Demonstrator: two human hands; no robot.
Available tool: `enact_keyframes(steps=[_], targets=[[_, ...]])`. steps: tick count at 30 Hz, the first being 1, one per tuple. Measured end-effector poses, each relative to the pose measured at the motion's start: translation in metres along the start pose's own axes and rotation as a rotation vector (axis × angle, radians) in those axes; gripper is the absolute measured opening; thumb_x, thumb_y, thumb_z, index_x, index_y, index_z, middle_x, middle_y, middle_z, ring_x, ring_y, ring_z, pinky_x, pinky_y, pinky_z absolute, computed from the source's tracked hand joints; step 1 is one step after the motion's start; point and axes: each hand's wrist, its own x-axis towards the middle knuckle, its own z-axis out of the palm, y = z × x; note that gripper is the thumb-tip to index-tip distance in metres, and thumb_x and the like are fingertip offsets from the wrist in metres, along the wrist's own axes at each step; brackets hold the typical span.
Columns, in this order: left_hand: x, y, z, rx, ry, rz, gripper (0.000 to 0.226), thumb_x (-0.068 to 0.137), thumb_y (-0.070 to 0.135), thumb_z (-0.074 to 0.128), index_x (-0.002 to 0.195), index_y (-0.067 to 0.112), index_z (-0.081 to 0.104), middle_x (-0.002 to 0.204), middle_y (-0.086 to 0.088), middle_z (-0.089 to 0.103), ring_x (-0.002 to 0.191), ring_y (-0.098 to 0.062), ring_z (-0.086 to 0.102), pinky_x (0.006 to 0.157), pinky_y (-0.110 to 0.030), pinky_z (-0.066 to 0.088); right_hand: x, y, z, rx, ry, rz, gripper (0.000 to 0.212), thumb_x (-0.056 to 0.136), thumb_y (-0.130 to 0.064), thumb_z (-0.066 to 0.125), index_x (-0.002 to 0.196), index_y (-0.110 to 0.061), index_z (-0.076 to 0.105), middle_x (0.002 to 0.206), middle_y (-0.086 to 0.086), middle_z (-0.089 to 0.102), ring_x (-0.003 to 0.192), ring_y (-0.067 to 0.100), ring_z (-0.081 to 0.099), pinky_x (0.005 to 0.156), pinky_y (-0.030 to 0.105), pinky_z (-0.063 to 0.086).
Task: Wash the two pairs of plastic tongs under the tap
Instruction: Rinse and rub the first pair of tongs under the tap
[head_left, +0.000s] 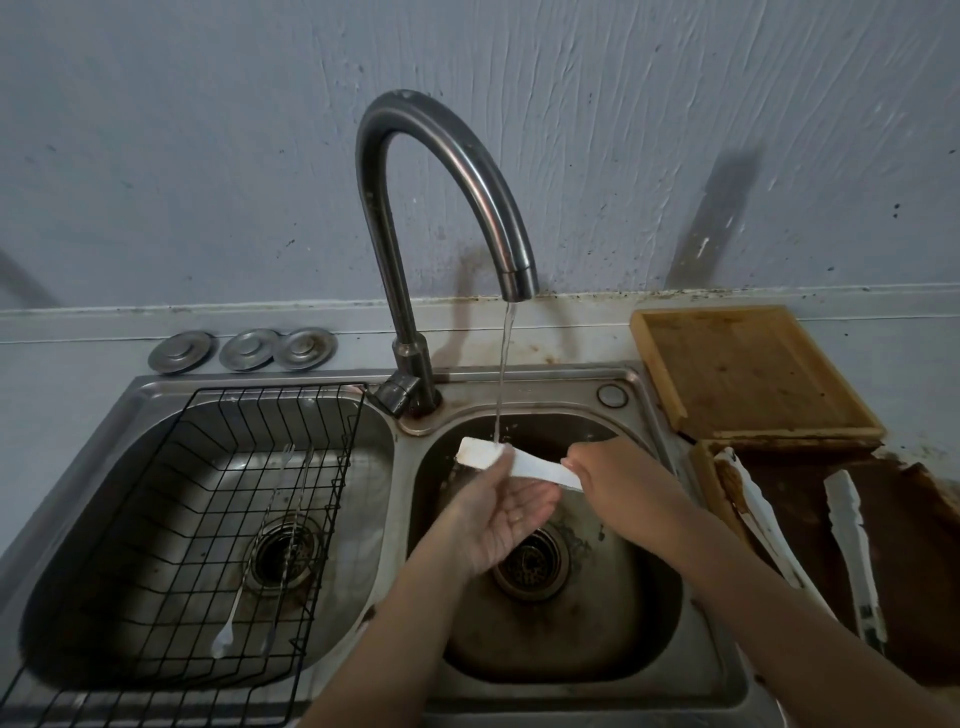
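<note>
One pair of white plastic tongs is held under the running tap, gripped by the right hand and rubbed by the open left hand. The second white pair lies unwashed, it seems, on the brown tray beside the sink.

**Camera setup: single head view**

One wide-angle view only, worn on the head, facing forward and steeply down over the double sink. Close range: both forearms enter from the bottom edge. The fingers sit near frame centre, the tap and wall beyond them. Edges bow outward. No second view to overlap.
</note>
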Motion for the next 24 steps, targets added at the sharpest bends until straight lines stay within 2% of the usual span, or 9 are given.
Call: enact_keyframes(steps=[2, 5, 7, 9, 11, 13, 19, 22, 24], targets=[[0.0, -0.001, -0.002, 0.027, -0.01, -0.032, 0.057, 0.081, 0.045, 0.061, 0.096, -0.01, 0.064, 0.084, -0.023, 0.074, 0.07, -0.026, 0.074, 0.051, -0.029, 0.058, -0.003, 0.004, -0.003, -0.002, -0.031, -0.031, 0.021, 0.097, -0.024, 0.041, 0.076, -0.024, 0.048, 0.063, -0.006, 0.048, 0.062, 0.016, 0.053, 0.054, 0.028, 0.037], [0.001, 0.006, -0.013, -0.052, -0.059, -0.094, 0.091, 0.081, 0.07, 0.036, 0.09, -0.014, 0.068, 0.091, -0.028, 0.071, 0.077, -0.032, 0.073, 0.053, -0.034, 0.059, -0.009, 0.008, -0.003, 0.018, -0.039, -0.07, 0.022, 0.096, -0.023, 0.042, 0.077, -0.023, 0.051, 0.065, -0.004, 0.052, 0.063, 0.016, 0.056, 0.057, 0.029, 0.04], [0.001, 0.007, -0.013, -0.099, -0.08, -0.095, 0.099, 0.079, 0.076, 0.03, 0.086, -0.015, 0.07, 0.094, -0.029, 0.071, 0.079, -0.034, 0.072, 0.056, -0.036, 0.06, -0.009, 0.009, -0.002, 0.029, -0.003, -0.072, 0.023, 0.096, -0.024, 0.042, 0.075, -0.024, 0.049, 0.061, -0.007, 0.048, 0.058, 0.012, 0.052, 0.052, 0.026, 0.037], [0.001, 0.005, -0.009, -0.095, -0.096, -0.055, 0.084, 0.084, 0.066, 0.039, 0.094, -0.013, 0.066, 0.094, -0.027, 0.071, 0.08, -0.032, 0.073, 0.057, -0.034, 0.06, -0.008, 0.009, -0.001, 0.034, 0.037, -0.077, 0.023, 0.096, -0.024, 0.043, 0.074, -0.027, 0.045, 0.058, -0.009, 0.044, 0.055, 0.009, 0.047, 0.049, 0.022, 0.031], [-0.002, 0.002, -0.004, -0.047, -0.126, -0.021, 0.056, 0.084, 0.044, 0.055, 0.097, -0.01, 0.064, 0.091, -0.024, 0.073, 0.079, -0.027, 0.073, 0.057, -0.031, 0.06, -0.007, 0.011, -0.001, 0.045, 0.052, -0.086, 0.024, 0.096, -0.023, 0.042, 0.072, -0.026, 0.044, 0.058, -0.009, 0.045, 0.057, 0.012, 0.05, 0.051, 0.025, 0.034], [-0.004, 0.002, -0.004, 0.01, -0.156, -0.013, 0.044, 0.076, 0.031, 0.061, 0.094, -0.01, 0.065, 0.088, -0.022, 0.074, 0.078, -0.024, 0.074, 0.057, -0.029, 0.059, -0.007, 0.015, -0.002, 0.089, 0.048, -0.084, 0.027, 0.097, -0.024, 0.04, 0.07, -0.025, 0.046, 0.06, -0.006, 0.049, 0.058, 0.014, 0.052, 0.056, 0.031, 0.04], [-0.003, 0.013, -0.013, -0.006, -0.169, -0.074, 0.099, 0.083, 0.072, 0.02, 0.09, -0.012, 0.071, 0.103, -0.029, 0.069, 0.095, -0.035, 0.069, 0.069, -0.037, 0.06, -0.011, 0.019, 0.0, 0.149, 0.068, -0.092, 0.028, 0.098, -0.026, 0.039, 0.074, -0.024, 0.052, 0.06, -0.006, 0.051, 0.057, 0.01, 0.051, 0.052, 0.023, 0.034], [-0.002, 0.014, -0.014, -0.023, -0.157, -0.062, 0.096, 0.085, 0.069, 0.022, 0.096, -0.014, 0.068, 0.102, -0.03, 0.069, 0.092, -0.036, 0.07, 0.067, -0.038, 0.06, -0.014, 0.018, -0.003, 0.08, 0.094, -0.079, 0.024, 0.097, -0.027, 0.039, 0.082, -0.022, 0.057, 0.066, -0.007, 0.055, 0.061, 0.012, 0.054, 0.058, 0.03, 0.043], [-0.002, 0.02, -0.017, -0.042, -0.13, -0.026, 0.078, 0.092, 0.057, 0.029, 0.103, -0.014, 0.059, 0.095, -0.031, 0.07, 0.083, -0.036, 0.072, 0.06, -0.036, 0.06, -0.017, 0.018, -0.007, -0.012, 0.154, -0.067, 0.023, 0.097, -0.031, 0.039, 0.088, -0.023, 0.059, 0.072, -0.007, 0.059, 0.068, 0.013, 0.057, 0.063, 0.033, 0.049]])
